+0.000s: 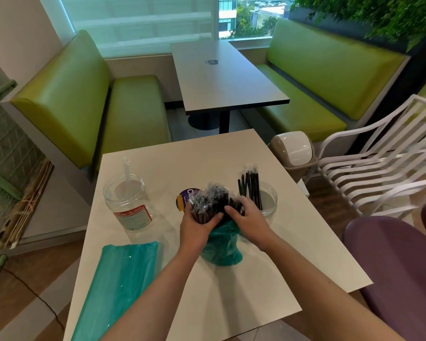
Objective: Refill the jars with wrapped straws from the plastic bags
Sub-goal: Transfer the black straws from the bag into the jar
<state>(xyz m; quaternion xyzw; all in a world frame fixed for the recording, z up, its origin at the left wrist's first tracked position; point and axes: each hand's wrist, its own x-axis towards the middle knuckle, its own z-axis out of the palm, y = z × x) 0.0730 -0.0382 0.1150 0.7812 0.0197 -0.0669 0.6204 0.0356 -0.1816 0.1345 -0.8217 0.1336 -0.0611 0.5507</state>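
Both hands are on the bundle of black wrapped straws (208, 205) at the middle of the white table (231, 279), and it looks like the step of drawing that bundle up out of the teal plastic bag (223, 244), which sags crumpled just below the hands at six o'clock from the bundle. The left hand (197, 226) wraps its fingers and thumb round the lower part of the straws; the right hand (247, 216) curls over their right side, gripping too. At three o'clock from the bundle, just beside the right hand, stands the right jar (266, 201), open-topped, with a small clutch of black straws leaning upright in it, so that is the likely home for this load. Over at nine o'clock sits the left jar (129, 205), clear with a red label and what looks like a single clear straw poking out, well apart from the hands. A purple lid (185, 196) peeks out at eleven o'clock, just behind the bundle. A second teal bag (119, 284) lies flat at seven o'clock, near the table's left edge. The next move, I'd judge, calls for freeing the straws fully from the bag, squaring them upright and swinging them right over the jar mouth without snagging the ones already standing there. Around the table: green booth seats (89, 107) and a dark table (221, 77) at twelve o'clock under a window, a small swing-top bin (295, 150) and a white slatted chair (384, 166) at two o'clock, and a purple seat (399, 267) at four.
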